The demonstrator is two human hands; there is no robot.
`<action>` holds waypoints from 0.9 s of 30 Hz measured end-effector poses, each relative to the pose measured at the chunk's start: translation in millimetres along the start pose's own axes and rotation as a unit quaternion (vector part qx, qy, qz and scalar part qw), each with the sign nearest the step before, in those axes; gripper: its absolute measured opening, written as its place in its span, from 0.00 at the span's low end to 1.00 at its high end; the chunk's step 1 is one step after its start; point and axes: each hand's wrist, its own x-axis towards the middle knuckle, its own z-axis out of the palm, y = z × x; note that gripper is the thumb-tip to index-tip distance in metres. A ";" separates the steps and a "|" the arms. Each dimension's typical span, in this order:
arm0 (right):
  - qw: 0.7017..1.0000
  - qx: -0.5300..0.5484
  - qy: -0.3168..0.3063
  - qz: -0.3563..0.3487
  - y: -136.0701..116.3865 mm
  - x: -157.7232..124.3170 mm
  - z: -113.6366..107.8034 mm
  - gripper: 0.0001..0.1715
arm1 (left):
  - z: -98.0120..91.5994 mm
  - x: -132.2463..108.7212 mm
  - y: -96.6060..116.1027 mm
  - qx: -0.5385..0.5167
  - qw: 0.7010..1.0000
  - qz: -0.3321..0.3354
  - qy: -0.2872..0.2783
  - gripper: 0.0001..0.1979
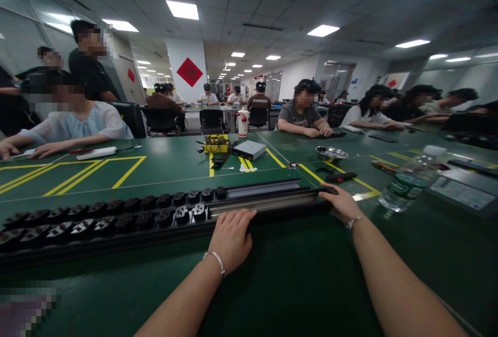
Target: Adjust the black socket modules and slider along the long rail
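Legibly, "PUMPKIN" on shirt (260, 106), left hand (232, 238) loose over black rail (284, 212), right hand (340, 201) clasping its end

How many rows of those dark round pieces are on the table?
2. The near row sits in the black rail the left hand rests on; the far row lies just beyond. Some pieces may be cut off at the left edge.

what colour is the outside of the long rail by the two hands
The rail is black on its outside, best seen in the head view.
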 end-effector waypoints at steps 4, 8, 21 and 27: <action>1.000 0.014 -0.005 0.001 0.1 0.5 -0.7 0.31 | -0.1 0.3 -0.1 0.001 1.000 0.000 -0.002 0.27; 1.000 0.018 -0.005 0.005 -0.4 0.0 -0.6 0.32 | 1.1 0.3 -0.6 -0.001 1.000 0.004 0.001 0.27; 0.997 0.068 0.038 0.011 4.7 -3.6 4.4 0.31 | 1.1 0.3 -0.3 0.000 1.000 0.004 -0.003 0.27; 0.998 0.056 0.032 -0.007 6.7 -3.5 2.5 0.29 | 1.1 0.6 -0.1 0.001 1.000 0.003 -0.002 0.27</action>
